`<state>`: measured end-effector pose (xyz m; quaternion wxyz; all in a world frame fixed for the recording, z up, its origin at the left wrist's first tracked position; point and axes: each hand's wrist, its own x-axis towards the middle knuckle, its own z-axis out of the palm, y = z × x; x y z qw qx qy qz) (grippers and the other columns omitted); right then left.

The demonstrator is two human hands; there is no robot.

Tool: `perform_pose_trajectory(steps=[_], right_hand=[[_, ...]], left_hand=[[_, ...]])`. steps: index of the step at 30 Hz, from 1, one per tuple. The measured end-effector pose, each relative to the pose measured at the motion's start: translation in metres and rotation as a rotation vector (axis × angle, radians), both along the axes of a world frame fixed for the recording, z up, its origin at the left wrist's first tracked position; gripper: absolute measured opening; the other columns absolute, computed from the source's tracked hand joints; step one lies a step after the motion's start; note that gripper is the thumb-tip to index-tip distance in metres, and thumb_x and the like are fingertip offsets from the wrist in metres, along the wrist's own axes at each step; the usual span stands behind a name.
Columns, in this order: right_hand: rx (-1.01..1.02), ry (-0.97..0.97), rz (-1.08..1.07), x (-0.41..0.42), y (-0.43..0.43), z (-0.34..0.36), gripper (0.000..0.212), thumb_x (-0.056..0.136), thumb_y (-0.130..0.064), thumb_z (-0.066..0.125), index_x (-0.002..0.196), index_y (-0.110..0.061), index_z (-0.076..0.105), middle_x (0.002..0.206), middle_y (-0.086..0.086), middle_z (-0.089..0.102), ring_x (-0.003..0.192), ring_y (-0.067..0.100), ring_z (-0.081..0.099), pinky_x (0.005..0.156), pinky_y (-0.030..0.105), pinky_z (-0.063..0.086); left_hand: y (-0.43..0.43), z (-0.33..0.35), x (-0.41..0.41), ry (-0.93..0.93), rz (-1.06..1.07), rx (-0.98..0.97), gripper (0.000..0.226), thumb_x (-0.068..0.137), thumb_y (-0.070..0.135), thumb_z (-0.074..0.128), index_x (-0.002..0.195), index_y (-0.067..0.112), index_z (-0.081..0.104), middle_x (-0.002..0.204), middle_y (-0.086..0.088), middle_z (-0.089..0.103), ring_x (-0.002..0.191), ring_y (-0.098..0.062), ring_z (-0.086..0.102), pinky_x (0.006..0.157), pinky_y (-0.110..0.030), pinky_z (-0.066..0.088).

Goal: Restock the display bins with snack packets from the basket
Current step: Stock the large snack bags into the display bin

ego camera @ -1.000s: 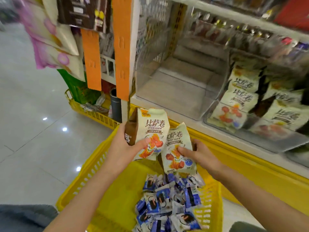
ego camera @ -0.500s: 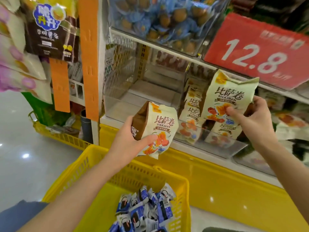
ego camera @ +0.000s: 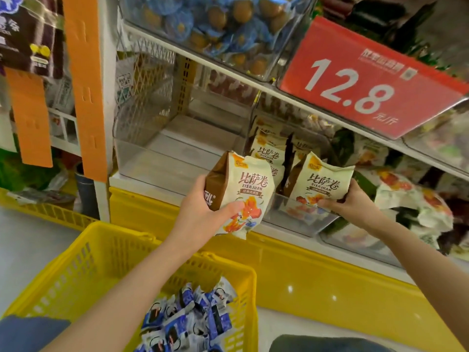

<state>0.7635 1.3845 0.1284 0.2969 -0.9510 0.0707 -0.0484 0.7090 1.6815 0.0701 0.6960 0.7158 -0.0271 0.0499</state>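
My left hand (ego camera: 200, 214) grips a Bisajuan snack packet (ego camera: 245, 189), thumb across its printed front, fingers curled behind its brown side; it stands upright in the air before the front edge of the shelf (ego camera: 157, 181); seen from here it is above the far rim of the yellow basket (ego camera: 76, 270); my right hand (ego camera: 352, 204) pinches the lower edge of a second Bisajuan packet (ego camera: 323, 180), holding it over the front wall of the clear display bin (ego camera: 299, 221), where more such packets stand; the two held packets are just beside each other, not touching; blue-and-white packets (ego camera: 187, 321) lie in the basket's near right corner; a neighbouring clear bin (ego camera: 142, 153) sits at the shelf's left end; a red price sign (ego camera: 355, 80) reading 12.8 hangs above.
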Motion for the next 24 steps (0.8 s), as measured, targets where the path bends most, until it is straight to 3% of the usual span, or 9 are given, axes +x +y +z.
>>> perform_pose_trajectory(steps=[2, 4, 7, 9, 11, 15, 18, 24], right_hand=[[-0.047, -0.028, 0.021, -0.004, 0.005, 0.012, 0.089, 0.068, -0.02, 0.081, 0.138, -0.009, 0.027, 0.128, 0.011, 0.055, 0.103, 0.018, 0.056, 0.085, 0.033, 0.051], [-0.187, -0.208, 0.061, -0.006, 0.014, 0.028, 0.101, 0.062, -0.032, 0.084, 0.142, -0.016, 0.024, 0.136, 0.009, 0.047, 0.118, 0.021, 0.05, 0.097, 0.039, 0.047], [-0.651, -0.377, 0.222, -0.006, 0.034, 0.044, 0.092, 0.069, -0.049, 0.074, 0.143, -0.02, 0.029, 0.143, 0.005, 0.042, 0.132, 0.023, 0.038, 0.106, 0.04, 0.034], [-0.889, -0.321, 0.258, 0.002, 0.046, 0.041, 0.08, 0.078, -0.055, 0.062, 0.142, -0.018, 0.032, 0.139, 0.007, 0.047, 0.127, 0.025, 0.044, 0.104, 0.038, 0.037], [-0.996, -0.226, 0.202, 0.014, 0.049, 0.035, 0.076, 0.084, -0.058, 0.053, 0.141, -0.014, 0.03, 0.128, 0.009, 0.055, 0.115, 0.027, 0.052, 0.098, 0.037, 0.041], [-0.803, -0.09, 0.094, 0.028, 0.031, 0.026, 0.077, 0.081, -0.063, 0.051, 0.137, -0.013, 0.032, 0.113, 0.01, 0.061, 0.104, 0.029, 0.056, 0.092, 0.039, 0.041], [-0.657, -0.098, 0.054, 0.027, 0.017, 0.01, 0.074, 0.078, -0.061, 0.054, 0.132, -0.013, 0.036, 0.105, 0.01, 0.062, 0.093, 0.027, 0.057, 0.074, 0.035, 0.044], [-0.716, -0.15, 0.186, 0.024, 0.016, -0.017, 0.068, 0.082, -0.059, 0.052, 0.129, -0.01, 0.04, 0.11, 0.009, 0.06, 0.099, 0.027, 0.052, 0.081, 0.035, 0.038]], left_hand=[[-0.001, -0.002, 0.002, 0.002, 0.002, -0.008, 0.05, 0.071, 0.032, 0.076, 0.111, 0.032, 0.046, 0.097, 0.02, 0.06, 0.087, -0.002, 0.061, 0.054, -0.011, 0.05], [-0.003, -0.002, 0.004, 0.005, 0.011, -0.03, 0.049, 0.071, 0.032, 0.077, 0.109, 0.034, 0.046, 0.094, 0.022, 0.059, 0.083, 0.0, 0.061, 0.051, -0.009, 0.048], [-0.007, -0.003, 0.008, 0.007, 0.015, -0.059, 0.05, 0.071, 0.031, 0.077, 0.109, 0.035, 0.046, 0.091, 0.024, 0.059, 0.08, 0.002, 0.061, 0.049, -0.007, 0.046], [-0.01, -0.004, 0.009, 0.013, 0.007, -0.06, 0.049, 0.071, 0.031, 0.076, 0.109, 0.035, 0.045, 0.091, 0.024, 0.058, 0.079, 0.002, 0.061, 0.049, -0.007, 0.046], [-0.013, -0.006, 0.01, 0.02, -0.003, -0.056, 0.048, 0.072, 0.031, 0.076, 0.108, 0.034, 0.045, 0.092, 0.023, 0.058, 0.08, 0.001, 0.061, 0.049, -0.007, 0.046], [-0.015, -0.009, 0.01, 0.027, -0.011, -0.042, 0.047, 0.072, 0.03, 0.076, 0.105, 0.036, 0.044, 0.09, 0.024, 0.057, 0.078, 0.002, 0.06, 0.048, -0.006, 0.045], [-0.013, -0.01, 0.013, 0.022, -0.005, -0.028, 0.046, 0.072, 0.031, 0.076, 0.105, 0.035, 0.044, 0.092, 0.022, 0.058, 0.081, -0.001, 0.061, 0.049, -0.007, 0.046], [-0.013, -0.011, 0.015, 0.028, 0.005, -0.015, 0.045, 0.072, 0.03, 0.076, 0.105, 0.034, 0.044, 0.09, 0.023, 0.057, 0.08, 0.0, 0.06, 0.048, -0.007, 0.046]])
